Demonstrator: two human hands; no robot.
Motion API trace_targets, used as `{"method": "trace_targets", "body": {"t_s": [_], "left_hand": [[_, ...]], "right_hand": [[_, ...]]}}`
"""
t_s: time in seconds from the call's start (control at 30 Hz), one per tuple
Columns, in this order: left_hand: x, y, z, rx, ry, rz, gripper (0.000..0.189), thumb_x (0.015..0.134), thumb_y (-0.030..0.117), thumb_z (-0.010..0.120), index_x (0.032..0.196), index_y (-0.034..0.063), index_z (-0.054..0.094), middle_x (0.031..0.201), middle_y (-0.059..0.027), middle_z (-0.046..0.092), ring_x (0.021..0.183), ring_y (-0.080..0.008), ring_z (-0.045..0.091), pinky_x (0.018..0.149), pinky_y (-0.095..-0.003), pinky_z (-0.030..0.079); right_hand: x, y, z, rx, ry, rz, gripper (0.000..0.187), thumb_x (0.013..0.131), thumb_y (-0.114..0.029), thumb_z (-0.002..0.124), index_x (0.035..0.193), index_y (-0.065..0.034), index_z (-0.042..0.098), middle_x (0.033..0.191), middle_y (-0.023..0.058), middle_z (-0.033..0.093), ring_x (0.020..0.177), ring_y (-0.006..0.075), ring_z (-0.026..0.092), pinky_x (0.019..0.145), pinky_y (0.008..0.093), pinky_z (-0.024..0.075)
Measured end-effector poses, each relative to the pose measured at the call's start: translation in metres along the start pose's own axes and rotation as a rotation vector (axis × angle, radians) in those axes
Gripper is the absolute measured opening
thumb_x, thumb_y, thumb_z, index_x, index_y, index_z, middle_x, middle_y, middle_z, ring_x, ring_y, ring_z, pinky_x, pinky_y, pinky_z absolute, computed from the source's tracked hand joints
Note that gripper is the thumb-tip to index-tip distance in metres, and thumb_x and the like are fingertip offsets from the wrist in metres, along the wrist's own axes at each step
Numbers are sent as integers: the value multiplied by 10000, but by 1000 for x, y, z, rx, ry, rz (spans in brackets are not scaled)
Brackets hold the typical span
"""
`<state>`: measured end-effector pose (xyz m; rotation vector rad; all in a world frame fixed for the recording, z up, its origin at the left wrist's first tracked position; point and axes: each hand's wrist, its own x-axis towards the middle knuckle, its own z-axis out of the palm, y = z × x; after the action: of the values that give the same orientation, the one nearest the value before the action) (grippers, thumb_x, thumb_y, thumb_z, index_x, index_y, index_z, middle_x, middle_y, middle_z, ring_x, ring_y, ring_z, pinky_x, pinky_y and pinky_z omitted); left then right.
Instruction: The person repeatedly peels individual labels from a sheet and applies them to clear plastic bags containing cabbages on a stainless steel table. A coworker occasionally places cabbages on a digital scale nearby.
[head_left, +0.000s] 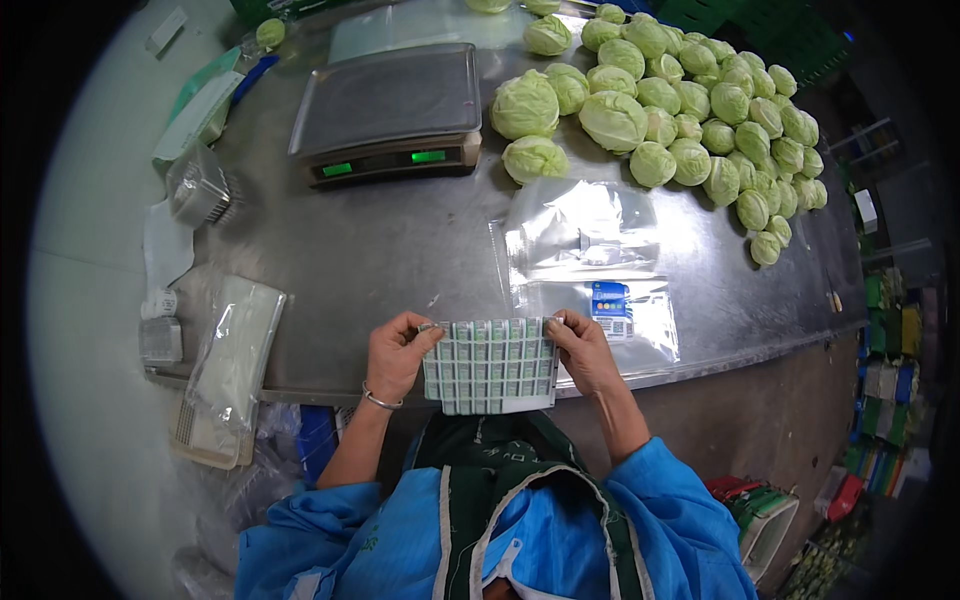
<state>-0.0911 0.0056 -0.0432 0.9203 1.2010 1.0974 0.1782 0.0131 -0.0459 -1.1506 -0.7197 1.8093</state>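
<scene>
A sheet of small printed stickers (491, 367), set out in rows, is stretched between my two hands at the front edge of the metal table. My left hand (397, 356) pinches its upper left corner between thumb and fingers. At the upper right corner, my right hand (589, 352) grips it the same way. Beyond the right hand lie clear plastic bags (577, 225), flat on the table. The nearest bag bears a blue printed label (611, 304). What the stickers say is too small to tell.
A weighing scale (390, 105) with lit green displays stands at the back. Many cabbages (690, 112) are heaped at the back right. Packs of plastic film (240, 337) and a clear container (199, 187) lie along the left side. A beige basket (202, 442) sits below the table edge.
</scene>
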Motion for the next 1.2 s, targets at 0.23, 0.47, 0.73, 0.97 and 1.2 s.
{"method": "trace_targets", "body": {"t_s": [0.23, 0.47, 0.73, 0.97, 1.2], "left_hand": [[-9, 15, 6, 67, -21, 83, 58, 799, 20, 683, 832, -1, 641, 761, -9, 635, 702, -57, 561, 639, -205, 452], [-10, 37, 8, 234, -145, 196, 48, 762, 15, 704, 770, 6, 658, 727, -36, 652, 667, -83, 585, 605, -227, 462], [-8, 46, 31, 365, -255, 279, 98, 743, 65, 740, 753, 1, 667, 703, -75, 656, 611, -99, 613, 534, -236, 474], [-7, 39, 26, 406, -241, 251, 106, 742, 74, 743, 738, 1, 666, 702, -69, 655, 602, -100, 607, 529, -237, 468], [-4, 40, 26, 485, -270, 375, 87, 718, 52, 734, 742, 3, 666, 685, -77, 645, 604, -136, 614, 547, -255, 463]], "right_hand": [[-13, -6, 7, -121, -24, -49, 109, 827, -116, 683, 833, -49, 597, 749, -14, 599, 682, 51, 525, 617, 204, 412], [-19, -35, 0, -470, -205, -57, 175, 790, -138, 704, 883, -42, 592, 859, 34, 617, 783, 124, 568, 699, 270, 458], [-3, -71, 70, -1092, -526, -220, 211, 768, -124, 664, 884, 10, 549, 822, 147, 564, 772, 289, 563, 674, 358, 442], [-3, -62, 72, -962, -504, -290, 179, 763, -80, 655, 870, 12, 546, 780, 143, 558, 709, 285, 559, 636, 365, 442], [-4, -71, 67, -1000, -482, -106, 178, 759, -83, 655, 839, 9, 525, 763, 137, 544, 706, 260, 539, 630, 353, 425]]}}
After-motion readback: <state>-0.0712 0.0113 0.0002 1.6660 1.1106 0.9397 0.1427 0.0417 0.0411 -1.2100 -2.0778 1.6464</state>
